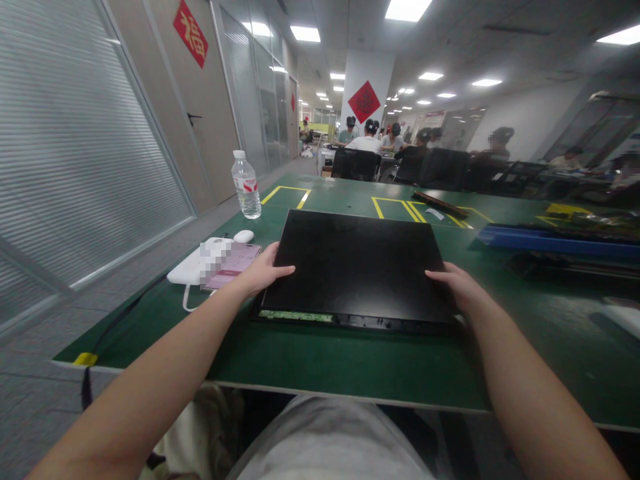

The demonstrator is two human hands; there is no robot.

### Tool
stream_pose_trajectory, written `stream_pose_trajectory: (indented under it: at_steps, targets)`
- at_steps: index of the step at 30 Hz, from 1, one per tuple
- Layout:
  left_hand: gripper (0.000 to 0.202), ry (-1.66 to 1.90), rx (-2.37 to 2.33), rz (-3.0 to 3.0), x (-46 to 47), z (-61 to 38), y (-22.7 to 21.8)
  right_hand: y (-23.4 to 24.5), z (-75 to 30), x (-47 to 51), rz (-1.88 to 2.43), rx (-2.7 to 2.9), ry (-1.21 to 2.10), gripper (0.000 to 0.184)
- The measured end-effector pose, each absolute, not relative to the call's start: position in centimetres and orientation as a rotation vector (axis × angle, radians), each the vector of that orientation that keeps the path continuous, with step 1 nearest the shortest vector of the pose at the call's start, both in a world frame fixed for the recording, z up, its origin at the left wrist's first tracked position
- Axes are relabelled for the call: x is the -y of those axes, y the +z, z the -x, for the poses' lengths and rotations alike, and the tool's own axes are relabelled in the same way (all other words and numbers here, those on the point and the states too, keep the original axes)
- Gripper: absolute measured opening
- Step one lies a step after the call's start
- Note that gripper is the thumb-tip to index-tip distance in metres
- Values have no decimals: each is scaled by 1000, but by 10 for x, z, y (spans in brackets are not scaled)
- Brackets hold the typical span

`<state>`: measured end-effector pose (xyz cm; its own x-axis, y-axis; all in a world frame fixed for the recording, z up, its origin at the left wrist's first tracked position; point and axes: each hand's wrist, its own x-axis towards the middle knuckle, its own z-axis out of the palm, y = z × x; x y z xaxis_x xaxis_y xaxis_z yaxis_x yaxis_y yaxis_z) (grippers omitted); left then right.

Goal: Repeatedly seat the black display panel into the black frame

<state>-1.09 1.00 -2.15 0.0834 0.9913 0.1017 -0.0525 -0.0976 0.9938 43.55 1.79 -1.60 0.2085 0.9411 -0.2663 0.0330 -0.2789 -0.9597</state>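
A flat black display panel (357, 267) lies before me, slightly raised at its far side as far as I can judge. Along its near edge shows a green circuit board strip (295, 316) and a black frame edge (390, 323). My left hand (265, 270) grips the panel's left side, thumb on top and fingers hidden beneath or behind the edge. On the opposite side my right hand (457, 287) holds it the same way, thumb over the dark surface. Whether the panel rests fully on the table underneath, I cannot tell.
The green table (350, 363) has yellow tape marks. To the left are a water bottle (247, 187), a white power bank (193, 260), a phone (240, 263) and a small white case (243, 236). Blue strips (560, 240) lie right, a dark bar (440, 203) behind. People sit farther back.
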Motion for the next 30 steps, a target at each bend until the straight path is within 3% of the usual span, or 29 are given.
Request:
stream_pose_trajectory:
  at_steps: [30]
  targets:
    - [73,1248,-1083,-1317,-11,11,-19,-18,-433,-18,1529,995,1121,39]
